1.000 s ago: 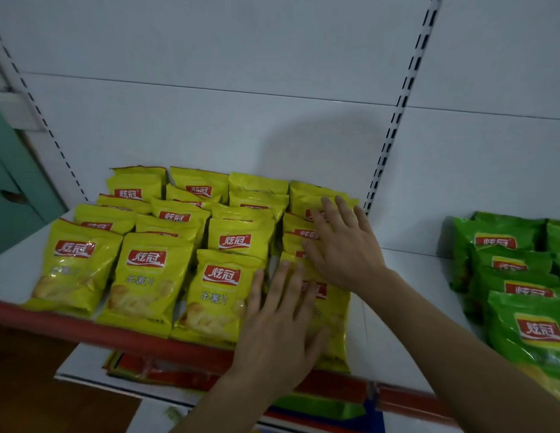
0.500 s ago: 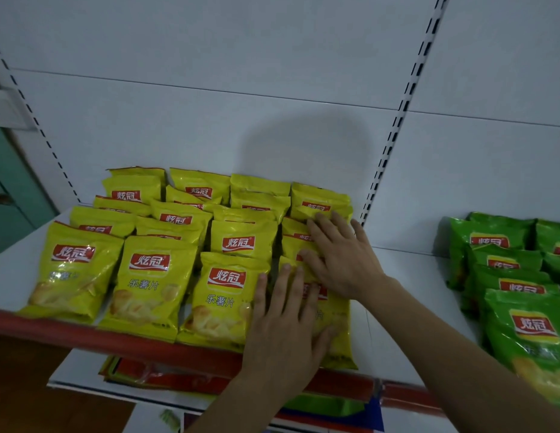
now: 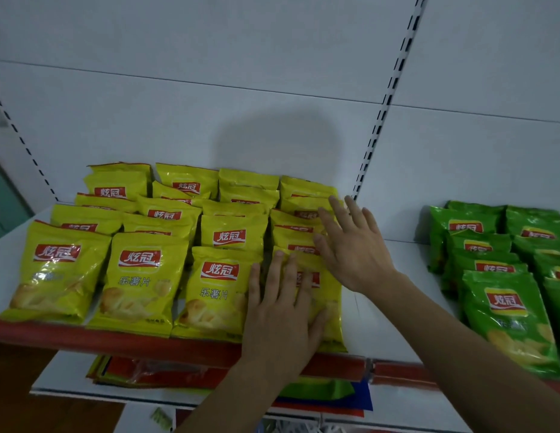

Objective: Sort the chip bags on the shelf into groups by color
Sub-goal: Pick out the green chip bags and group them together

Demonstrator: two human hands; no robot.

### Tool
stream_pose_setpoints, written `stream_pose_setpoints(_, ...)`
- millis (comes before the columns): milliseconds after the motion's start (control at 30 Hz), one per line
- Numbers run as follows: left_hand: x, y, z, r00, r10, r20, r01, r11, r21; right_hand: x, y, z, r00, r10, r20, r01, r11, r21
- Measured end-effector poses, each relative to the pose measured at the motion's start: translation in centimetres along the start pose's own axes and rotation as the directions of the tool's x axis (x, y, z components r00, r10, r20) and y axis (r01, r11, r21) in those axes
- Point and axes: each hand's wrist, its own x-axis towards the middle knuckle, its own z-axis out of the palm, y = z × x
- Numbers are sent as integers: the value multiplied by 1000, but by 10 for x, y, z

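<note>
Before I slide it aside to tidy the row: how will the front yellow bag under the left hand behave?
The front yellow bag looks puffy and glossy, so probably light and slippery under the flat left hand. It overlaps its neighbours, so pushing likely shifts those too.

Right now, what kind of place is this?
Most likely a shop aisle, or a mock one. White shelf with a red front lip, slotted uprights on the back panel, and many same-brand chip bags faced in rows: yellow bags on the left, green bags on the right.
</note>
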Motion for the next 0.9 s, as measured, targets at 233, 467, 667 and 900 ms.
stream_pose_setpoints(233,10,19,4,997,74,-21,-75,997,-36,-64,27,-8,991,132,9,-131,988,-79)
stream_pose_setpoints(467,29,83,-2,985,169,-37,-171,982,-86,-136,76,-31,961,270,-51,-275,952,-133)
stream_pose_setpoints(667,31,163,0,969,243,-40,-246,963,-107,-201,137,-34,935,353,-37,-355,927,-122)
stream_pose_setpoints(900,28,246,18,976,217,11,-213,967,-139,-245,205,-22,956,283,81,-269,952,-149)
